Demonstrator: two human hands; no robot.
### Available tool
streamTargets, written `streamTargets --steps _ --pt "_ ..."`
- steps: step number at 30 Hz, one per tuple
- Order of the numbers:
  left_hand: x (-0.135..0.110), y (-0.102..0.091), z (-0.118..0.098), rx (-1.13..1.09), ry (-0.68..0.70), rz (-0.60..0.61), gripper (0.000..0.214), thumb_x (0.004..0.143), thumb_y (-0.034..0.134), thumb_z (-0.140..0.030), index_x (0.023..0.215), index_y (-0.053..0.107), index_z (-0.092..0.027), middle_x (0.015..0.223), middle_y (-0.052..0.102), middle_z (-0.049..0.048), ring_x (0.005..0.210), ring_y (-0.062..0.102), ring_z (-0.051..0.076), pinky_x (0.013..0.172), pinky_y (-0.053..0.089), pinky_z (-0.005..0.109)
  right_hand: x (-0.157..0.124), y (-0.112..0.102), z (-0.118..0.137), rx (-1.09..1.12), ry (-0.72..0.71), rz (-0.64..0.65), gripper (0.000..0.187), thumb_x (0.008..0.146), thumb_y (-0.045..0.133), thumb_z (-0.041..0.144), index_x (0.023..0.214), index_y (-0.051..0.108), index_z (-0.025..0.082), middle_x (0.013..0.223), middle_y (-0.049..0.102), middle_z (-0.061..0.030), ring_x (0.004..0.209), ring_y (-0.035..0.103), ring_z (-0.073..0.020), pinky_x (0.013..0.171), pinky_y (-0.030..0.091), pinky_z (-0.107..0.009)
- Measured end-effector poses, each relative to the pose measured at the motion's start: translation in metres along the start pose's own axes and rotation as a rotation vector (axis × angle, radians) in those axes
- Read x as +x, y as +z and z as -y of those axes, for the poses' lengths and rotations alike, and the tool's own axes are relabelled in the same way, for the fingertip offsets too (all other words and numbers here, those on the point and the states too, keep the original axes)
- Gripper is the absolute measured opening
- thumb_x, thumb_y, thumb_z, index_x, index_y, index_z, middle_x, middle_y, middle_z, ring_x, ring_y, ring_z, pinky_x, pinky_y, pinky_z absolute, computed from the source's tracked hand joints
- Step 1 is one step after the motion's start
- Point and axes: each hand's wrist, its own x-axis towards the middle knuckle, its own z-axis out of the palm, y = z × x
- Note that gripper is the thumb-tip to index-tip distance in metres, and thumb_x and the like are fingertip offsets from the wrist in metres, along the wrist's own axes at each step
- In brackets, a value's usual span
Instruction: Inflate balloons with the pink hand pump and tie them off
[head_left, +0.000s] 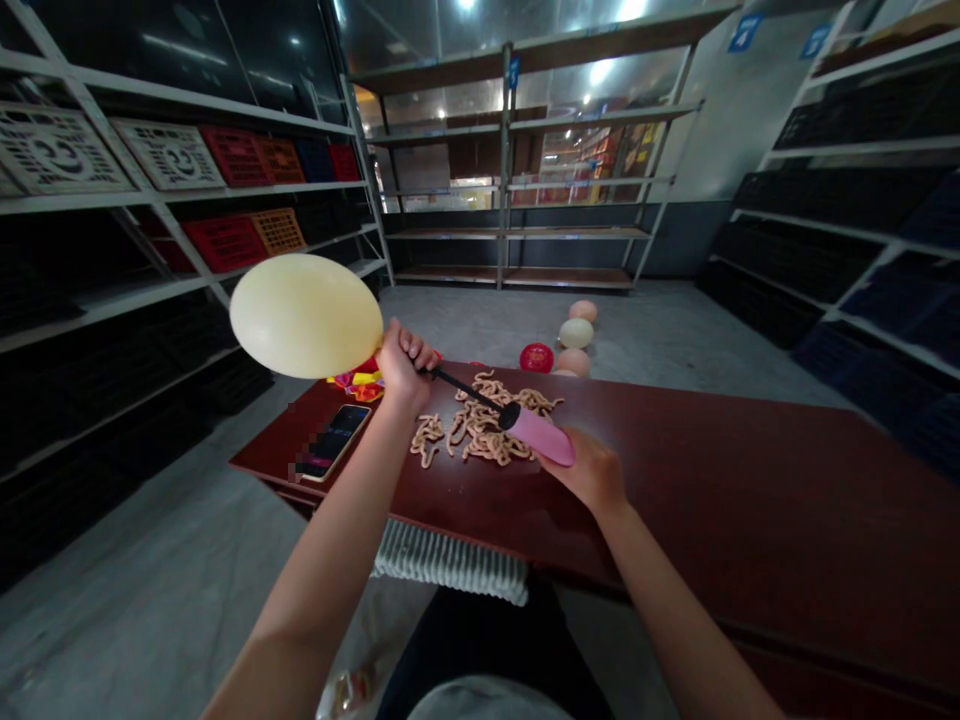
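My left hand [405, 362] is closed around the neck of a pale yellow inflated balloon [306, 316], where the black end of a hand balloon pump [541, 436] meets it. The balloon stands out to the left, above the table. My right hand [592, 468] is wrapped round the pump's pink barrel, and its black rod shows drawn out between my hands. Beneath the pump, a tangled pile of tan, worm-like strips [487, 425] lies on the dark red table [712, 470]. The balloon's mouth is hidden by my left fingers.
A phone [334, 442] lies at the table's left end, near colourful limp pieces [361, 386]. On the floor beyond are several pale balloons [576, 333] and a red basket-like object [537, 357]. Shelves with crates [232, 155] line the left; a metal rack [502, 180] stands behind.
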Motion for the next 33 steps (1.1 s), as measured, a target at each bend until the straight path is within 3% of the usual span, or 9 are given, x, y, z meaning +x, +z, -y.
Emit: streamTargets --steps 4,8,12,15,19,28,33 --pt "-0.004 0.031 0.029 0.007 0.008 0.057 0.048 0.097 0.050 -0.034 0.056 0.029 -0.019 0.045 0.024 -0.0066 0.034 0.020 0.005 0.036 0.019 0.022 -0.001 -0.001 -0.007 -0.024 0.086 -0.064 0.040 0.082 0.062 0.055 0.094 0.068 0.018 0.075 0.073 -0.0060 0.065 0.067 -0.0196 0.060 0.044 -0.028" --pt "-0.010 0.054 0.073 0.058 -0.055 0.122 0.050 0.095 0.053 -0.038 0.055 0.030 -0.020 0.043 0.026 -0.0065 0.032 0.022 0.005 0.034 0.017 0.023 0.000 0.000 -0.009 -0.026 0.170 -0.097 0.043 0.082 0.060 0.059 0.093 0.067 0.018 0.073 0.072 -0.0059 0.062 0.066 -0.0197 0.058 0.041 -0.029" --pt "-0.023 0.062 0.119 0.095 -0.138 0.145 0.053 0.091 0.059 -0.045 0.054 0.030 -0.020 0.041 0.028 -0.0068 0.030 0.023 0.006 0.033 0.017 0.023 0.000 0.000 -0.010 -0.052 0.233 -0.107 0.047 0.082 0.059 0.063 0.093 0.067 0.018 0.072 0.072 -0.0059 0.059 0.064 -0.0198 0.056 0.039 -0.029" --pt "-0.029 0.057 0.139 0.089 -0.156 0.126 0.050 0.091 0.058 -0.042 0.054 0.031 -0.020 0.041 0.028 -0.0069 0.030 0.025 0.006 0.033 0.018 0.022 0.000 0.000 -0.011 -0.068 0.239 -0.104 0.045 0.082 0.059 0.062 0.092 0.066 0.019 0.070 0.071 -0.0045 0.058 0.064 -0.0194 0.056 0.038 -0.029" --pt "-0.023 0.037 0.139 0.077 -0.182 0.062 0.045 0.091 0.056 -0.036 0.057 0.030 -0.020 0.043 0.029 -0.0073 0.031 0.026 0.006 0.035 0.020 0.022 0.001 0.001 -0.010 -0.078 0.184 -0.039 0.040 0.084 0.058 0.059 0.090 0.066 0.020 0.073 0.071 -0.0048 0.062 0.065 -0.0191 0.056 0.037 -0.029" --pt "-0.007 -0.019 0.113 0.011 -0.293 -0.138 0.034 0.085 0.047 -0.015 0.061 0.024 -0.021 0.047 0.024 -0.0083 0.033 0.024 0.007 0.040 0.021 0.024 0.004 0.004 0.005 -0.128 0.042 0.092 0.039 0.084 0.059 0.058 0.091 0.067 0.020 0.078 0.073 -0.0045 0.067 0.066 -0.0183 0.058 0.035 -0.028" --pt "-0.003 -0.040 0.086 -0.028 -0.262 -0.170 0.035 0.088 0.047 -0.020 0.063 0.022 -0.022 0.048 0.023 -0.0085 0.035 0.023 0.007 0.041 0.022 0.024 0.002 0.005 0.005 -0.139 -0.024 0.121 0.044 0.084 0.057 0.061 0.095 0.068 0.021 0.082 0.074 -0.0061 0.068 0.066 -0.0189 0.059 0.038 -0.028"
